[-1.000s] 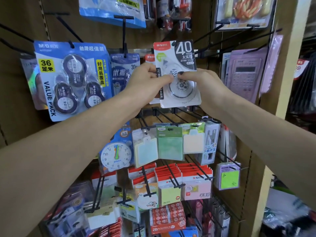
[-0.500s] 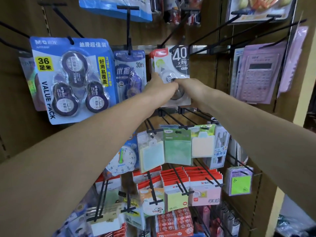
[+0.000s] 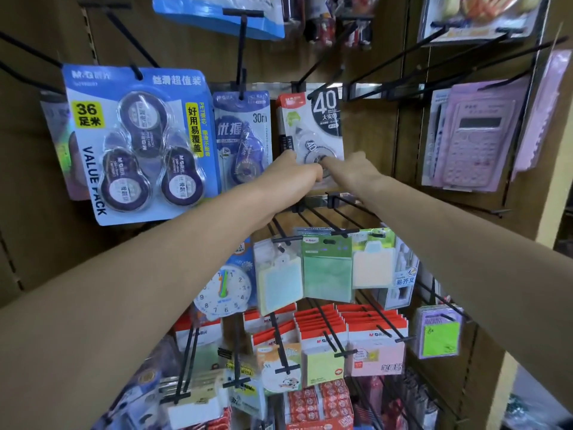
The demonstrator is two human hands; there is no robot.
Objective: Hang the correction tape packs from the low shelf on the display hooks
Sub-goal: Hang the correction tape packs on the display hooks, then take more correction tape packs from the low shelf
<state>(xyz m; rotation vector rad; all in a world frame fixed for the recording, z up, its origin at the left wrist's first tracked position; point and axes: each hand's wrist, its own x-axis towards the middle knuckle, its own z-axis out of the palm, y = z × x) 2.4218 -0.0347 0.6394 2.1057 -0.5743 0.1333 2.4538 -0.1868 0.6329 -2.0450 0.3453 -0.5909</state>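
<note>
— Correction tape pack (image 3: 313, 125), the white one marked "40": where does it sit?

— Up on the brown display panel (image 3: 387, 144), its top edge at a black hook (image 3: 305, 76) that slants out from the panel. Whether the hook passes through the hang hole I cannot tell; the card's top is partly hidden there. More cards of the same kind seem stacked behind it.

— And the hands?

— Both are at the lower part of that pack. The left hand (image 3: 293, 172) grips its lower left edge, thumb up against the card's front, the other fingers hidden behind. The right hand (image 3: 353, 170) reaches in from the pack's right with a finger pressed on the round tape wheel in the blister; its remaining fingers are curled, and whether they hold the card's edge I cannot tell.

— What hangs next to the pack?

— Just left of it, a blue "30m" tape card (image 3: 243, 135) on its own hook. Further left of that, a large blue value pack (image 3: 136, 144) with three dark tape dispensers, marked "36". To the pack's right, well apart, pink calculators (image 3: 474, 135) hang in clear sleeves.

— Below it?

— A metal rail (image 3: 316, 200) just under the hands, with bare black hooks jutting forward. Lower still, sticky-note packs (image 3: 328, 268) in green, blue and cream, and to their left a clock face card (image 3: 224, 293). Under those, red-topped note pads (image 3: 322, 327).
</note>
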